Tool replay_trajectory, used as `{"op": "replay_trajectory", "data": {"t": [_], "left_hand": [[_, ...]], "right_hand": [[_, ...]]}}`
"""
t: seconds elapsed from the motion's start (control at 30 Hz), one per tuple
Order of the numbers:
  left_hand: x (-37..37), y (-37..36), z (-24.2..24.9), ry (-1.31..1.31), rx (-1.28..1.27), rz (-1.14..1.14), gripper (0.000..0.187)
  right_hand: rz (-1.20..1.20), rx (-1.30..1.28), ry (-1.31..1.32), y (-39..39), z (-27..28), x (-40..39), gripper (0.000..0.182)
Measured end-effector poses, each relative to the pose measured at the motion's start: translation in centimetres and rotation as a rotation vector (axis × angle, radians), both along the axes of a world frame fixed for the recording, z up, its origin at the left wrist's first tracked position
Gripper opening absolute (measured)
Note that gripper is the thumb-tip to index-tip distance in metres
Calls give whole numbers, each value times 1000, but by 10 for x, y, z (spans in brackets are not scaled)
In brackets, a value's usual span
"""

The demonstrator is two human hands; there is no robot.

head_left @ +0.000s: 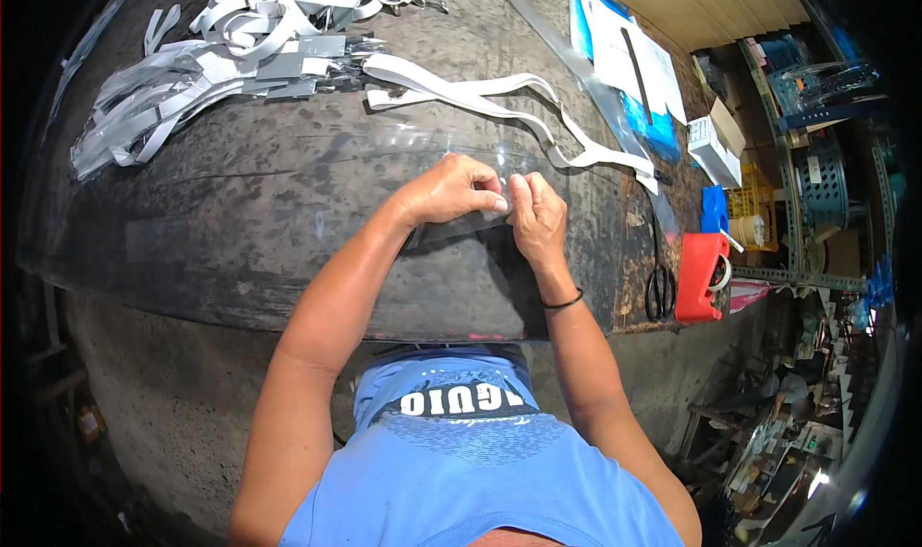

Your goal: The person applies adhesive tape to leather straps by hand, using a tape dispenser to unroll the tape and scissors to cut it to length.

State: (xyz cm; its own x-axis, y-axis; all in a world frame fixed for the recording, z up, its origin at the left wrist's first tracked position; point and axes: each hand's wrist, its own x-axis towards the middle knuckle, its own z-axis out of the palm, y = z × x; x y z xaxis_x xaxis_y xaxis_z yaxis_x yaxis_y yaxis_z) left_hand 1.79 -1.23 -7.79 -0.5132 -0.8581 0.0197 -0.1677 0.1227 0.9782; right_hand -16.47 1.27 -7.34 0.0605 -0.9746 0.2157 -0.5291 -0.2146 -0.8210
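Observation:
My left hand [453,191] and my right hand [538,217] are close together over the dark table. Fingers and thumbs are pinched on both, at a thin clear plastic bag [459,228] whose outline is hard to make out against the tabletop. A small white speck shows between the fingertips. Just beyond my hands lies a long white strap [509,88], looped at its left end, with a dark fitting at its right end.
Packed straps in clear bags [173,100] and loose white straps [264,14] pile up at the far left. To the right are a clear ruler [586,72], papers [639,62], a small white box [715,145], black scissors [659,292] and a red tape dispenser [699,278].

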Motion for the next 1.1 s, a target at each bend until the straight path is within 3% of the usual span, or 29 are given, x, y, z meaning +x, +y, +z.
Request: {"op": "replay_trajectory", "data": {"t": [0.17, 0.23, 0.27, 0.37, 0.43, 0.47, 0.57, 0.63, 0.73, 0.8, 0.87, 1.03, 1.1], "left_hand": [[0, -1, -4, 31, 5, 18, 21], [0, -2, -7, 54, -19, 42, 23], [0, -2, -6, 30, -10, 38, 23], [1, -2, -4, -2, -4, 26, 24], [2, -2, -3, -11, -7, 15, 24], [3, -2, -3, -19, -5, 6, 24], [2, -3, -3, -7, 18, -2, 22], [3, -3, -4, 10, 38, 3, 21], [3, -2, -2, -6, 67, -7, 20], [3, -1, 4, -31, 50, -12, 19], [2, -2, 0, -4, 41, 0, 21], [3, -3, -5, 16, 31, -17, 22], [2, -4, -8, 122, 107, 8, 21]], "right_hand": [[-10, 65, 19, -1, 1, 2, 26], [107, 122, -286, -1, 4, 3, 27], [109, 124, -286, -2, 1, 1, 27], [100, 124, -221, -5, -4, -4, 28], [29, -5, 95, -3, 6, 1, 27], [26, -7, 94, -4, 5, 0, 27], [9, 163, 155, -7, -2, -3, 24], [129, 243, -273, -10, -5, -3, 21], [185, 343, -285, -9, 7, -13, 19], [147, 288, -203, -7, 7, -9, 20], [80, 5, 18, -5, 3, -2, 22], [19, 18, 122, -7, 0, 3, 25], [86, 204, -175, -8, -2, -1, 26]]}}
